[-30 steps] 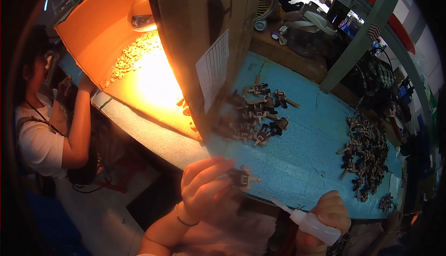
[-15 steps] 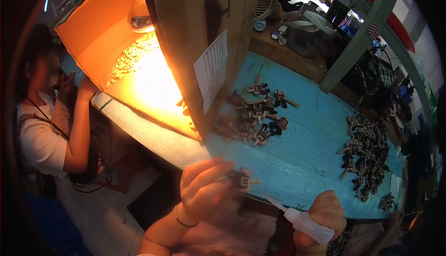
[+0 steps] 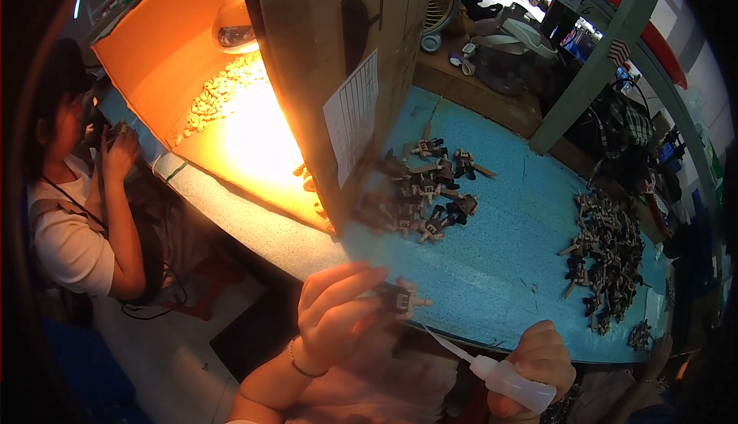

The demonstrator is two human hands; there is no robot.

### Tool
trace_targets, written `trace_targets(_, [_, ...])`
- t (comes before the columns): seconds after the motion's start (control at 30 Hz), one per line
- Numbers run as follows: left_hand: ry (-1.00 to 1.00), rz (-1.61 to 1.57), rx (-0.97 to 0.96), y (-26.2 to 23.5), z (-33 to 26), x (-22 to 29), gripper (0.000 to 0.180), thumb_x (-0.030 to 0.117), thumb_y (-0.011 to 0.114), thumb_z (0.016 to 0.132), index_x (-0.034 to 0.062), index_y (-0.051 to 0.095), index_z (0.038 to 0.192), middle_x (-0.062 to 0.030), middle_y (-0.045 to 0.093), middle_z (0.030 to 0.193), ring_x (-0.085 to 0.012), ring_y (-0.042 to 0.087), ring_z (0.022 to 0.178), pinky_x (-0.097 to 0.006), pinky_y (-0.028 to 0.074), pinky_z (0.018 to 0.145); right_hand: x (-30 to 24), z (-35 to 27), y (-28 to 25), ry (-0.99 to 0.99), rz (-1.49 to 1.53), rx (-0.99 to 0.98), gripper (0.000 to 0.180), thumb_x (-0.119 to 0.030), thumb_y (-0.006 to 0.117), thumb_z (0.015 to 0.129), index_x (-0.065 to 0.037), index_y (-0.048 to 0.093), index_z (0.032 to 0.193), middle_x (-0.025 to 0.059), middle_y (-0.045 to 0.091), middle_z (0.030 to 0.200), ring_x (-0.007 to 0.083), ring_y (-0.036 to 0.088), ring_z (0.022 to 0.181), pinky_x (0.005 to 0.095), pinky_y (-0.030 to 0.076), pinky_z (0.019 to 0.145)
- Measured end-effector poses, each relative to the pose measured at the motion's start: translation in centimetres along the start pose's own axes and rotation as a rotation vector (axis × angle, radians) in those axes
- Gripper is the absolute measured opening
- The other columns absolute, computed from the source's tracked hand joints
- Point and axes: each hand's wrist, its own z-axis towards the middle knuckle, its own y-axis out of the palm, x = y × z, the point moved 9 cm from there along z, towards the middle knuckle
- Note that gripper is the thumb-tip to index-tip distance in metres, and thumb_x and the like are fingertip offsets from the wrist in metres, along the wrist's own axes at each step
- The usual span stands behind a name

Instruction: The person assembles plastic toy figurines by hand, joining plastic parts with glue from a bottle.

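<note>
Between the fingers of my left hand (image 3: 338,312) is a small toy figure (image 3: 401,299) with a dark body and pale limbs. My right hand (image 3: 542,362) is wrapped round a white squeeze bottle (image 3: 516,385) with a long thin nozzle. The nozzle tip points up and left, just below the figure; whether it touches cannot be told. Past my left hand, a loose group of similar figures (image 3: 430,193) lies on the blue tabletop (image 3: 515,255). A larger heap of figures (image 3: 607,262) lies at the right.
A tall cardboard panel (image 3: 307,55) stands left of the figures. Behind it, a lamp (image 3: 234,24) lights small yellowish pieces (image 3: 219,97) in an open cardboard box (image 3: 154,47). A co-worker (image 3: 84,216) sits at the far left. A metal post (image 3: 600,63) rises at the back right.
The bottle in my right hand has shifted slightly left, its nozzle nearer the figure. My left hand has barely moved. The co-worker has drawn a hand back from the box's edge.
</note>
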Motion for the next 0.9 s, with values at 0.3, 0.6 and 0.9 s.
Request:
trace_targets(0.3, [-0.096,-0.193,0.1,-0.2,0.1,-0.9,0.034,-0.001,0.074,0.061,0.0044,0.052,0.087,-0.0155,0.064,0.103,-0.0285,0.06,0.092,-0.033,0.051,0.076,-1.0,1.8,0.2,-0.03,0.146,-0.047,0.041,-0.041,0.069,0.077,-0.005,0.05,0.085,0.0038,0.05,0.063,0.0168,0.047,0.052,0.0303,0.038,0.052])
trace_targets(0.6, [-0.211,-0.358,0.031,0.6,-0.5,-1.9,0.041,-0.007,0.071,0.063,0.0067,0.046,0.093,-0.0167,0.06,0.108,-0.0277,0.056,0.099,-0.036,0.046,0.085,-0.3,1.1,-0.4,0.009,0.212,-0.003,0.042,-0.042,0.069,0.077,-0.005,0.05,0.084,0.0047,0.05,0.065,0.0182,0.048,0.054,0.0317,0.04,0.052])
trace_targets(0.9, [-0.218,-0.383,0.055,0.5,-0.3,-1.8,0.038,-0.001,0.076,0.062,0.0032,0.051,0.09,-0.019,0.061,0.107,-0.0296,0.059,0.098,-0.035,0.05,0.081,0.0,0.5,0.5,0.0,0.102,0.021,0.047,-0.053,0.063,0.077,-0.01,0.045,0.084,-0.0008,0.042,0.068,0.0129,0.04,0.057,0.0285,0.03,0.055])
